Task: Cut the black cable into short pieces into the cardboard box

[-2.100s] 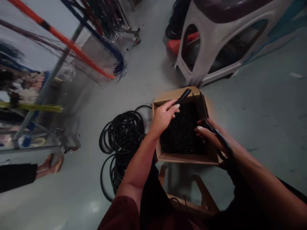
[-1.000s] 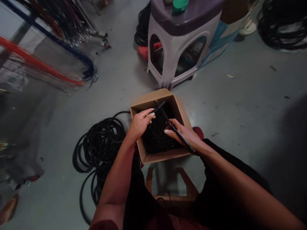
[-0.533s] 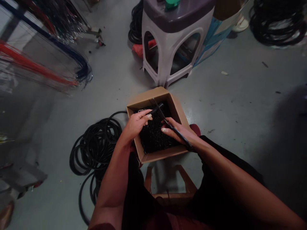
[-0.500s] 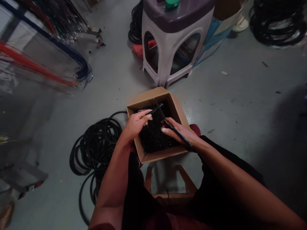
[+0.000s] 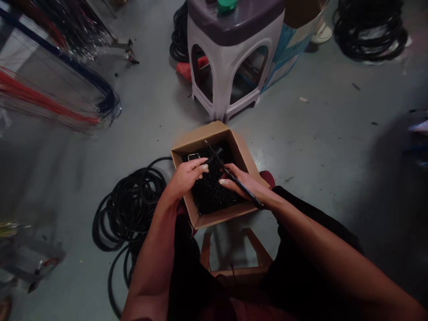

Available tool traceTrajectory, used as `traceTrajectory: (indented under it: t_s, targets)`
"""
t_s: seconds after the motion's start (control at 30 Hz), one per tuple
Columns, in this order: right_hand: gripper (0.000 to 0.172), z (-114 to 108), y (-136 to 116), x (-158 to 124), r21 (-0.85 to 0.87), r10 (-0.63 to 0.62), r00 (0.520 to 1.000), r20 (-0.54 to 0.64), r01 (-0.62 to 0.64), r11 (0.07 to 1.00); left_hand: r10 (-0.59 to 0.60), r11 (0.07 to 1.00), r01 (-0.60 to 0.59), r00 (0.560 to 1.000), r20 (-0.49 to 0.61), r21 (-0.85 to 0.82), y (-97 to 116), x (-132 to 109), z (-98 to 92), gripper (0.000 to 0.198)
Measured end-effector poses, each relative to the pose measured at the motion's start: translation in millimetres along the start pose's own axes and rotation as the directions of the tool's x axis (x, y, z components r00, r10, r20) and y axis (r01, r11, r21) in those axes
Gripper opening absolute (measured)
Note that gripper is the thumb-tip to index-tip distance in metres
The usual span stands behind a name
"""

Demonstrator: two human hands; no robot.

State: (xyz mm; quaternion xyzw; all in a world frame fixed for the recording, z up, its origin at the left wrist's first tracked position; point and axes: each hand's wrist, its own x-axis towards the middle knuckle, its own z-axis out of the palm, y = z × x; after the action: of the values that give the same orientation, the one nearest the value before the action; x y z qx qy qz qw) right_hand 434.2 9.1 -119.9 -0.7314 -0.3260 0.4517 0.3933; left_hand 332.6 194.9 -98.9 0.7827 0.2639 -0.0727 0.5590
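Note:
My left hand (image 5: 190,174) is closed on a short black corrugated tube (image 5: 218,152), which points away over the cardboard box (image 5: 200,134). My right hand (image 5: 238,180) grips long, dark-handled shears (image 5: 230,174). Their blades cross the tube just beyond my left fingertips; whether they touch it I cannot tell. The handle runs back past my right wrist. Beneath both hands, the box holds many small black pieces (image 5: 214,191). A small pale-edged rectangular object (image 5: 194,157) shows inside by the far left wall.
Coiled black tubing (image 5: 130,205) lies on the floor left of the box. Beyond stands a plastic stool (image 5: 219,67) beside a blue carton (image 5: 282,53). Red and blue wire bundles (image 5: 50,100) hang at left. More black coils (image 5: 369,31) sit far right. A wooden stool (image 5: 240,270) is below me.
The camera view has shifted slightly. Both hands have come a little nearer to me, with the tube and shears still held.

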Motion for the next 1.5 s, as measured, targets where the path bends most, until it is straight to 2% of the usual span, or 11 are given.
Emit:
traceTrajectory:
  t_s: [0.2, 0.3, 0.43, 0.7, 1.1, 1.33, 1.5]
  targets:
    - [0.044, 2.3, 0.9, 0.9, -0.084, -0.018, 0.998, -0.06, 0.013, 0.996, -0.005, 1.0, 0.005, 1.0, 0.005, 0.009, 0.1, 0.6, 2.8, 0.044]
    - [0.037, 2.5, -1.8, 1.3, -0.126, -0.019, 0.996, -0.087, 0.008, 0.992, 0.008, 0.998, -0.007, 1.0, 0.011, -0.063, -1.1, 1.0, 3.9, 0.04]
    - [0.03, 1.5, -4.0, 1.6, -0.163, -0.047, 0.995, -0.082, 0.033, 0.986, 0.016, 0.981, -0.003, 0.998, 0.067, -0.192, 1.1, -0.7, 4.1, 0.033]
    - [0.022, 1.2, 1.7, 0.3, -0.25, -0.128, 0.989, -0.074, 0.105, 0.962, 0.017, 0.971, 0.018, 0.989, 0.145, -0.239, 4.8, -1.9, 2.2, 0.031]
    - [0.018, 0.1, 1.8, 1.0, -0.281, -0.14, 0.989, -0.053, 0.12, 0.952, 0.026, 0.985, 0.001, 0.988, 0.15, -0.173, 4.8, -2.0, -0.9, 0.03]
    - [0.02, -0.9, 3.1, 0.7, -0.315, -0.166, 0.985, -0.054, 0.141, 0.939, 0.049, 0.991, -0.022, 0.976, 0.212, -0.129, 5.4, -2.8, -4.0, 0.032]
    - [0.024, -5.5, 3.6, -0.3, -0.324, -0.127, 0.991, -0.03, 0.111, 0.94, 0.048, 0.997, -0.037, 0.98, 0.191, -0.061, 4.1, -2.1, -4.3, 0.031]
